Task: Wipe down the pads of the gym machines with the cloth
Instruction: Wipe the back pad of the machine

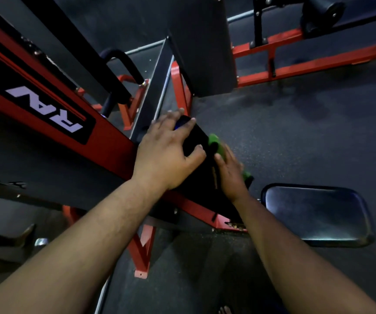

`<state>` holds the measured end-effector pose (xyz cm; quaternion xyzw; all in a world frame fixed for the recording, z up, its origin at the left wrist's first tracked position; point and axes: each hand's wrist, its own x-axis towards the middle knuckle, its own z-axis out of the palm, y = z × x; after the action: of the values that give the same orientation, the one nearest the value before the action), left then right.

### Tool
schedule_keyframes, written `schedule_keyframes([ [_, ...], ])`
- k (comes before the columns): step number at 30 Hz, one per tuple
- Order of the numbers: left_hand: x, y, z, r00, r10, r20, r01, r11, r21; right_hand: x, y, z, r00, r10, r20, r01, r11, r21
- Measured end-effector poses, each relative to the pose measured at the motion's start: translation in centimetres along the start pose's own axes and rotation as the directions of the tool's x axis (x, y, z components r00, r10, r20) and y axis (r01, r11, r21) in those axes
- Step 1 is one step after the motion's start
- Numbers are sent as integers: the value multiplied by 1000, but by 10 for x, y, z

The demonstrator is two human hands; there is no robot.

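A narrow black pad (201,171) runs along the red frame of a gym machine at the middle of the view. My left hand (166,152) lies over the pad's upper end, fingers wrapped on its top. My right hand (231,173) presses a green cloth (216,143) against the pad's right side; the cloth shows above my fingers and again below them at the pad's edge. A second pad, a wide black seat (316,214), sits lower right, untouched.
The red machine beam (53,114) with white lettering crosses the left half. A black curved handle (123,62) rises behind it. A dark upright panel (202,46) stands ahead, another red frame (295,66) at the top right. Dark rubber floor (295,132) lies to the right.
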<state>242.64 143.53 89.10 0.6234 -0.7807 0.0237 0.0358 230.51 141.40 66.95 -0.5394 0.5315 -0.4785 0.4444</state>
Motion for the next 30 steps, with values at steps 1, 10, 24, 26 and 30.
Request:
schedule_keyframes([
  [1, -1, -1, 1, 1000, -11, 0, 11, 1000, 2, -4, 22, -3, 991, 132, -2, -132, 991, 21],
  [10, 0, -1, 4, 1000, -28, 5, 28, 1000, -11, -15, 9, 1, 982, 190, -1, -186, 964, 191],
  [24, 2, -2, 4, 1000, -18, -15, 16, 997, -72, -48, 187, 14, 739, 672, -57, -565, 663, 492],
  [26, 3, -1, 4, 1000, -20, -20, 18, 997, -82, -67, 174, 28, 752, 657, -52, -547, 666, 508],
  [30, 1, -3, 6, 999, -22, -44, 18, 996, -84, -69, 63, 26, 842, 530, -104, -444, 789, 424],
])
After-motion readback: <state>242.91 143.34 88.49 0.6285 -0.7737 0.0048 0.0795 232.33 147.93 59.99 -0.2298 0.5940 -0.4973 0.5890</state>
